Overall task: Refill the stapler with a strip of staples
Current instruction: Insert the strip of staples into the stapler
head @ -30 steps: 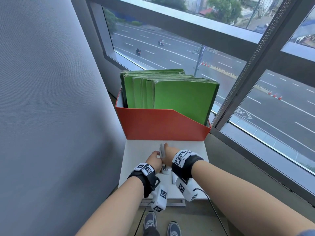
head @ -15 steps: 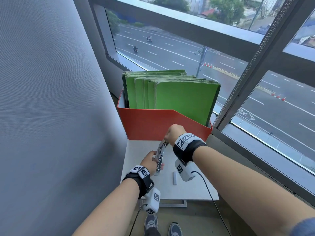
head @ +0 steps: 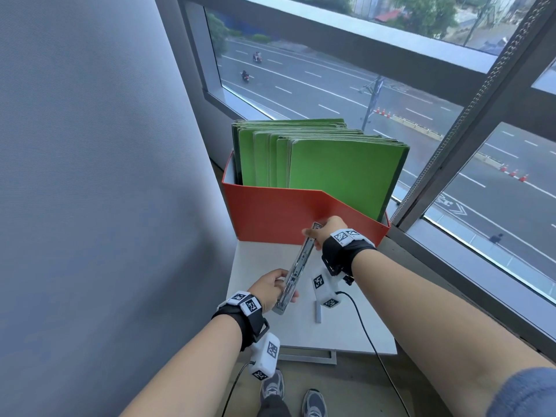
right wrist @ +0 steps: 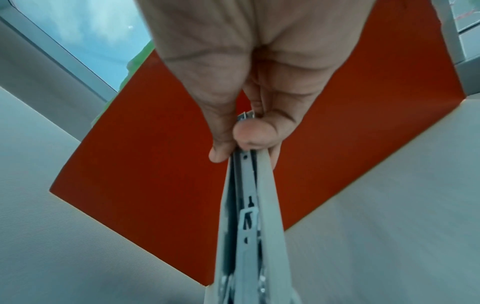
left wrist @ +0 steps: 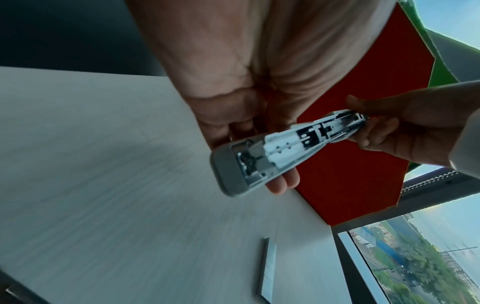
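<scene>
A grey stapler [head: 296,270] is held in the air above the white table [head: 261,266], swung wide open so its metal staple channel [left wrist: 306,137] shows. My left hand [head: 275,288] grips its near end, fingers wrapped under the body [left wrist: 241,174]. My right hand [head: 323,233] pinches the far end of the stapler [right wrist: 245,205] between thumb and fingers. A strip of staples [head: 318,311] lies flat on the table to the right of my left hand, also visible in the left wrist view [left wrist: 267,271].
An orange file box [head: 279,218] full of green folders [head: 340,167] stands at the table's far end. A grey wall [head: 90,176] closes the left side and a window [head: 451,145] the right. My shoes [head: 301,398] show below the table's near edge.
Both hands lifted the stapler off the table. My right hand moved up and away toward the orange box, swinging the stapler open; my left hand kept hold of the near end.
</scene>
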### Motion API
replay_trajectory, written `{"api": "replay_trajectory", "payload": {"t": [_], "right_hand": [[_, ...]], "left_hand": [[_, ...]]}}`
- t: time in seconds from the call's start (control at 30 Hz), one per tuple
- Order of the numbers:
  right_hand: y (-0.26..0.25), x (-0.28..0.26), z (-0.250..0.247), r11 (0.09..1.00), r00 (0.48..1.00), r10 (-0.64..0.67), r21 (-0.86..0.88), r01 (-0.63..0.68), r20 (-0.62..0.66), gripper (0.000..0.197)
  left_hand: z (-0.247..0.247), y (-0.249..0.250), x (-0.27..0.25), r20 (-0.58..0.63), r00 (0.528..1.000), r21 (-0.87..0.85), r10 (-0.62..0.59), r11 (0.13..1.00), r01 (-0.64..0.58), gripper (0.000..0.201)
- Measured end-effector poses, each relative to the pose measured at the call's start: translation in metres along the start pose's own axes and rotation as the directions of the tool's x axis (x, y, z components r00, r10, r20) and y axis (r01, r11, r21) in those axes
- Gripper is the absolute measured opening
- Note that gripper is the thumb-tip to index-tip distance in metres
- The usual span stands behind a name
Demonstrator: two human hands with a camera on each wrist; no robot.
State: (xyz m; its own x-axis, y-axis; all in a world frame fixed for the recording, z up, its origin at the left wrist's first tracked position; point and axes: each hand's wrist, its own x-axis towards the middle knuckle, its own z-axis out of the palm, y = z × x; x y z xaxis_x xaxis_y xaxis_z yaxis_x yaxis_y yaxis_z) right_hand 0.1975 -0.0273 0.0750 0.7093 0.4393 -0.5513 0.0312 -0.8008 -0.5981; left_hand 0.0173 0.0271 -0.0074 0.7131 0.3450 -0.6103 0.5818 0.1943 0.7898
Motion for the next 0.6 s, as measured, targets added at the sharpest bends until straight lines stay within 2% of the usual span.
{"api": "replay_trajectory", "payload": {"t": [0.07, 0.2, 0.27, 0.33, 0.43, 0.5, 0.6], "right_hand": [[0.003, -0.001, 0.001, 0.998, 1.000, -0.016, 0.056, 0.016, 0.011, 0.070], [0.019, -0.004, 0.005, 0.981, 0.998, 0.001, 0.194, -0.014, 0.067, 0.087], [0.038, -0.002, 0.008, 0.985, 0.996, -0.003, 0.171, -0.012, 0.089, 0.080], [0.060, 0.002, 0.015, 0.998, 0.993, -0.008, 0.061, 0.001, 0.119, 0.063], [0.089, 0.004, 0.028, 0.975, 0.987, -0.020, -0.217, 0.055, 0.161, 0.036], [0.102, -0.001, 0.039, 0.932, 0.980, -0.016, -0.353, 0.087, 0.199, 0.035], [0.117, -0.009, 0.056, 0.870, 0.967, -0.019, -0.472, 0.140, 0.253, 0.044]], "left_hand": [[0.000, 0.000, -0.002, 0.003, 1.000, 0.006, -0.004, 1.000, 0.004, 0.032], [0.000, 0.003, -0.002, -0.011, 0.999, -0.067, -0.042, 0.997, 0.041, 0.031], [0.001, 0.002, -0.001, -0.010, 0.999, -0.084, -0.053, 0.995, 0.052, 0.025], [0.002, 0.000, 0.000, -0.005, 0.998, -0.096, -0.069, 0.993, 0.068, 0.020], [0.004, -0.005, 0.000, 0.015, 0.994, -0.130, -0.109, 0.985, 0.110, 0.016], [0.006, -0.007, 0.000, 0.020, 0.991, -0.164, -0.135, 0.977, 0.137, 0.017], [0.007, -0.011, 0.000, -0.001, 0.990, -0.188, -0.144, 0.972, 0.141, 0.016]]}}
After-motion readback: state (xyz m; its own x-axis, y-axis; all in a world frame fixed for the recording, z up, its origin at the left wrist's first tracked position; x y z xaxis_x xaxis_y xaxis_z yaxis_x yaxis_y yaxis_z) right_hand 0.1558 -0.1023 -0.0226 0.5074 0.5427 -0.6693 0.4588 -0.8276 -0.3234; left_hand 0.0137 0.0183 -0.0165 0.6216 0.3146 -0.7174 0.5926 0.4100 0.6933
